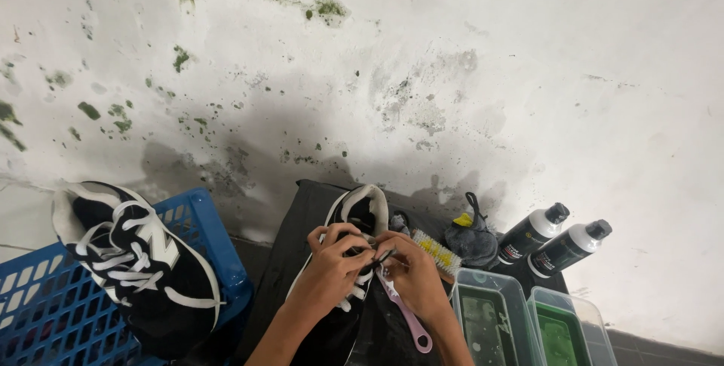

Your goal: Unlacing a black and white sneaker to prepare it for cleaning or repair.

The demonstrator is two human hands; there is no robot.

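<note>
A black sneaker point(360, 211) with white trim and white laces lies on a black cloth point(298, 241) at the bottom middle. My left hand point(332, 264) rests on its tongue and pinches the laces. Beside it, my right hand point(413, 272) grips a lace end. A pink-handled brush point(411, 321) lies under my right hand, but I cannot tell whether the hand holds it. The matching black sneaker point(139, 268) sits on an upturned blue plastic crate point(200, 219) at the left.
Two black-and-white bottles point(554, 241) lean against the stained white wall point(452, 72) at the right. Two clear tubs point(528, 321) with greenish contents stand before them. A yellow-bristled brush point(437, 251) and a dark grey cloth point(471, 238) lie beside the shoe.
</note>
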